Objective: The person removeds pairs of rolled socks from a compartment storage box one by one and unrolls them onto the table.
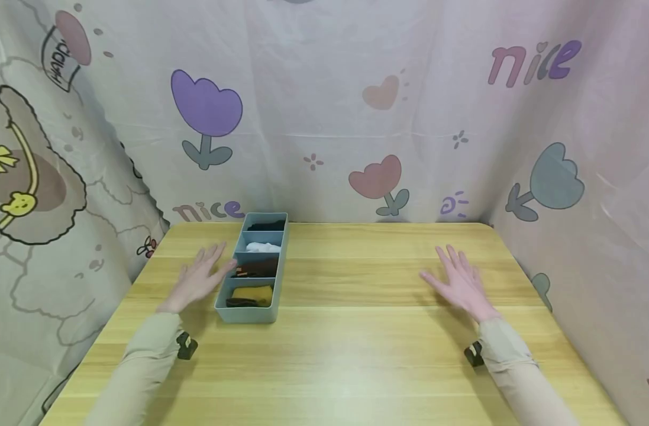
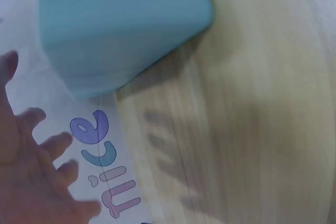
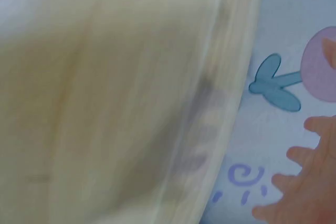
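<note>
1. Wooden table (image 1: pixel 356 349) took up most of the view, boxed in on three sides by a cartoon-print cloth (image 1: pixel 324 106) with tulips and "nice" on it.
2. Nearest were two beige sleeves (image 1: pixel 143 355), each with a small dark camera mount at the wrist.
3. Left hand (image 1: pixel 199 278) was flat with fingers spread, holding nothing, just beside the tray's left wall, thumb about at the rim. Couldn't tell if it actually touched.
4. Right hand (image 1: pixel 459 281) was also spread and relaxed, empty, over bare wood well apart from the tray.
5. Tray (image 1: pixel 246 312) was a long blue-grey organizer on the left half, running back to the far edge.
6. Its four sections, front to back, held mustard, brown, white and black fabric.
</note>
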Motion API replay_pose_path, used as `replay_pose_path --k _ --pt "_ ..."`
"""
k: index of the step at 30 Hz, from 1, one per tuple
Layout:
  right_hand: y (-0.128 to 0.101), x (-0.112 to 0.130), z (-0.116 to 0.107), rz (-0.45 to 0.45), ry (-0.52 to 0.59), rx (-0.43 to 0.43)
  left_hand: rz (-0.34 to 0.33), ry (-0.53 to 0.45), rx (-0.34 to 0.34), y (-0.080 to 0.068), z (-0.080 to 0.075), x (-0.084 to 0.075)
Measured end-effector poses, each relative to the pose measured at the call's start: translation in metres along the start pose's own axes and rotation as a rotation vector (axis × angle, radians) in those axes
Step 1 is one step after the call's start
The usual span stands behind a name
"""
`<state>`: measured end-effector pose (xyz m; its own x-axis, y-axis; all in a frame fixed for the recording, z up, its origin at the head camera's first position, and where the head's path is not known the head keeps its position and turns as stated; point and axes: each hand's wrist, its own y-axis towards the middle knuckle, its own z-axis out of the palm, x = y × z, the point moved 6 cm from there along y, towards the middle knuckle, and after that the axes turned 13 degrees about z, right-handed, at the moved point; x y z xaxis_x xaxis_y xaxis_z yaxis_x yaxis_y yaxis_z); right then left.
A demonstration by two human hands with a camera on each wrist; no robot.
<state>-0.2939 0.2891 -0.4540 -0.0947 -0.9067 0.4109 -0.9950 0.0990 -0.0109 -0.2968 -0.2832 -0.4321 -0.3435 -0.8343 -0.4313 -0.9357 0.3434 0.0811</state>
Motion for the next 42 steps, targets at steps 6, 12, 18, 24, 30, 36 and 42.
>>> replay_pose_path --k 6,12,18,24,30,36,42 --pt "0.008 0.032 0.005 -0.16 0.246 0.136 0.069 -0.207 0.0 -0.004 -0.005 0.001" --pt "0.015 0.067 0.01 -0.273 0.455 0.273 0.046 -0.364 0.003 -0.018 -0.003 0.009" --pt "0.022 0.11 0.016 -0.384 0.626 0.467 0.033 -0.475 0.033 -0.031 0.002 0.01" --pt "0.025 0.156 0.034 -0.449 0.673 0.609 0.034 -0.609 -0.008 -0.044 0.007 0.01" --pt "0.02 0.202 0.055 -0.532 0.687 0.716 0.05 -0.672 -0.055 -0.049 0.011 0.006" --pt "0.009 0.249 0.074 -0.625 0.689 0.838 0.075 -0.702 -0.099 -0.046 0.017 0.006" --pt "-0.001 0.292 0.096 -0.722 0.693 0.962 0.074 -0.781 -0.1 -0.045 0.027 0.003"
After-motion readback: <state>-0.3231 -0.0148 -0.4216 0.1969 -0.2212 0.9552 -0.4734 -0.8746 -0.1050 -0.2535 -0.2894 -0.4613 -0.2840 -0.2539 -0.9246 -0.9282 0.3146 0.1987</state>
